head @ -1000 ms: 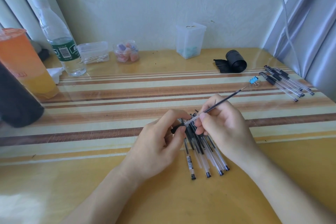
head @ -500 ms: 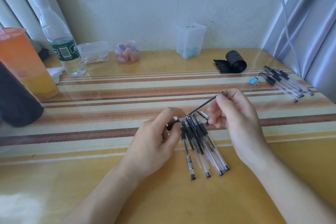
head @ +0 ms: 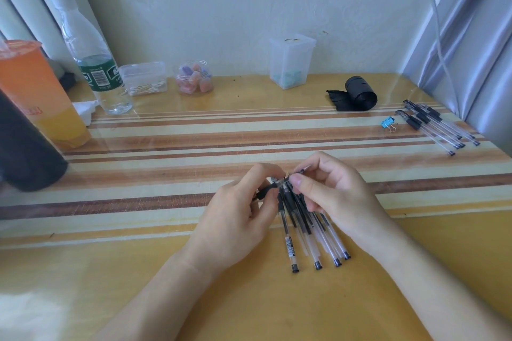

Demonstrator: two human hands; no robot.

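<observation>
My left hand (head: 238,216) grips a clear pen barrel (head: 270,188) with a black grip end. My right hand (head: 332,196) pinches a thin black refill (head: 303,169) between thumb and fingers; most of the refill sits inside the barrel and only a short end shows. Both hands meet above a pile of several clear black-capped pens (head: 310,232) lying on the yellow table (head: 138,271). The tops of those pens are hidden under my fingers.
A second group of several pens (head: 437,127) lies at the right edge beside a blue binder clip (head: 388,122). A black roll (head: 357,94), clear boxes (head: 291,61), a jar (head: 194,79), a water bottle (head: 91,58), an orange drink cup (head: 36,91) and a dark object (head: 25,152) stand along the back and left.
My right hand has slid left along the refill toward my left hand, pushing it into the barrel. The exposed length of refill shrank from long to a short stub.
</observation>
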